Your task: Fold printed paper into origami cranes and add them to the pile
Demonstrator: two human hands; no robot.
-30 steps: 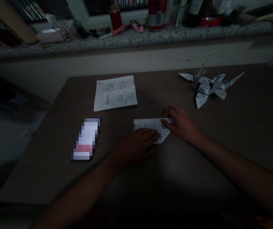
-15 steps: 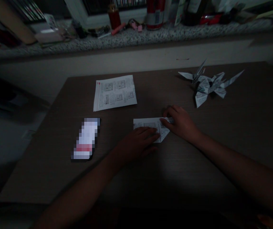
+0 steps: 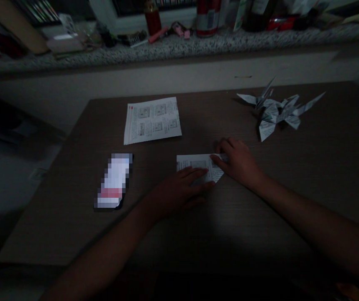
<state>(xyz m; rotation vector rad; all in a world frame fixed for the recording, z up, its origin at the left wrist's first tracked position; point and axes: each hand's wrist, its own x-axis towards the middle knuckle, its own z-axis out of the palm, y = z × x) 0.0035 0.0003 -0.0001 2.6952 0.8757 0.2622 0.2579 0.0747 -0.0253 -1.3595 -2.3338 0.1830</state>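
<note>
A small folded sheet of printed paper (image 3: pixel 198 163) lies on the table between my hands, its lower right corner slanted by a fold. My left hand (image 3: pixel 182 190) rests over its lower edge, fingers stretched out and apart, hiding part of the print. At the paper's upper right end, my right hand (image 3: pixel 236 159) holds it, with the thumb on top and the other fingers curled at the far edge.
Flat printed sheets (image 3: pixel 152 121) lie farther back. A phone (image 3: pixel 113 179) with a lit, blurred screen is at the left. Folded paper cranes (image 3: pixel 280 110) stand at the back right. Bottles, a red can (image 3: pixel 208 19) and small items line the stone windowsill (image 3: pixel 167 50).
My left hand's fingers have shifted slightly to the right along the paper's lower edge. My right hand stays at the same end. The whole view has shifted a little.
</note>
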